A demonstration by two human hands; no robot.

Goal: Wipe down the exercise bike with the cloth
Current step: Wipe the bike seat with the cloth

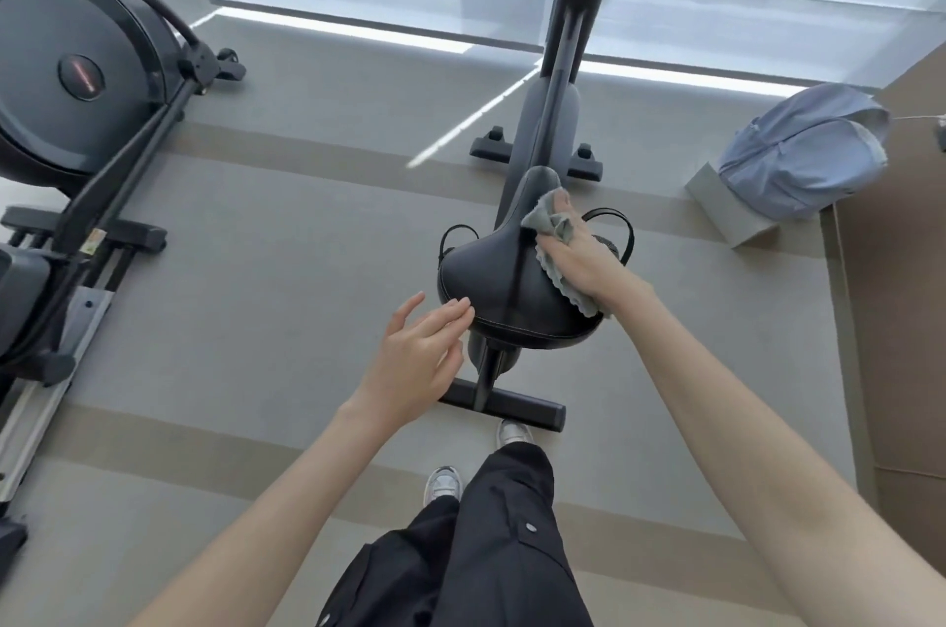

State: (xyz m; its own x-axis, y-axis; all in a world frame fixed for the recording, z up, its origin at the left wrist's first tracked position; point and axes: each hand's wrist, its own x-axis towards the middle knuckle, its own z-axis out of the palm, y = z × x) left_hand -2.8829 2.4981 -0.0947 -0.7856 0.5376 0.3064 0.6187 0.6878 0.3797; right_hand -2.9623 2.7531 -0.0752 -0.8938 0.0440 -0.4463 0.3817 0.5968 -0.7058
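Glossy smooth saddle (pixel 504 278); soft grey cloth (pixel 550 224).

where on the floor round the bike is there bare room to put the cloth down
Widest bare floor lies between the bike and the elliptical machine. A narrower strip runs between the bike and the backpack. It is crowded behind the saddle, by the shoes.

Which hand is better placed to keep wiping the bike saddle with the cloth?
The right hand. It already presses the cloth onto the saddle, on its right side. The left hand is empty, its fingers only near the saddle's rear left edge.
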